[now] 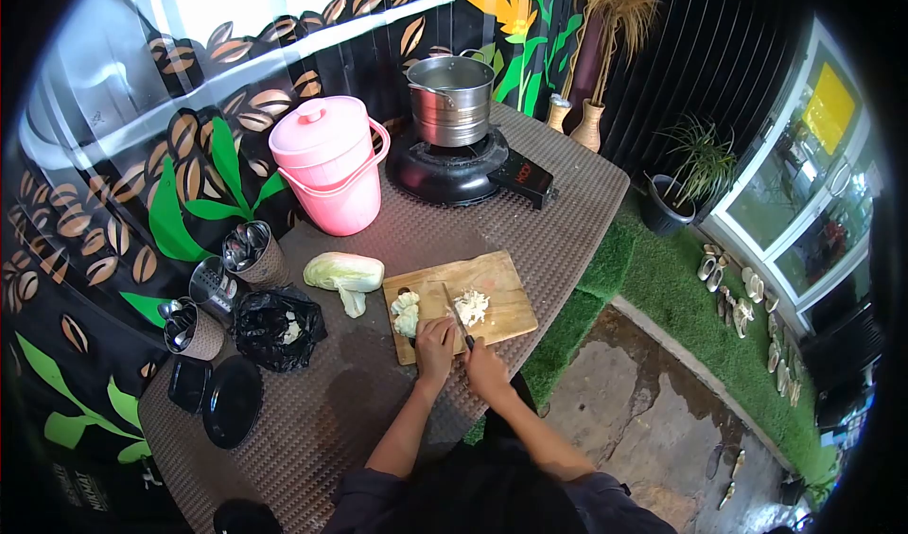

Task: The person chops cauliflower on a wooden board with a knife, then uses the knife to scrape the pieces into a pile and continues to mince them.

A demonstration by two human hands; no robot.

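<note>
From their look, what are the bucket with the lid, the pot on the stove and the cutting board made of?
Bucket: probably plastic, glossy pink with soft highlights. Pot: metal, likely steel, silvery and reflective. Cutting board: wood, seemingly matte, tan with visible grain.

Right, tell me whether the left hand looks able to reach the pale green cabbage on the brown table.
Probably yes: low, pale leaf pieces on the light wooden board lie between the left hand and the cabbage, but nothing tall seems in the way.
</note>
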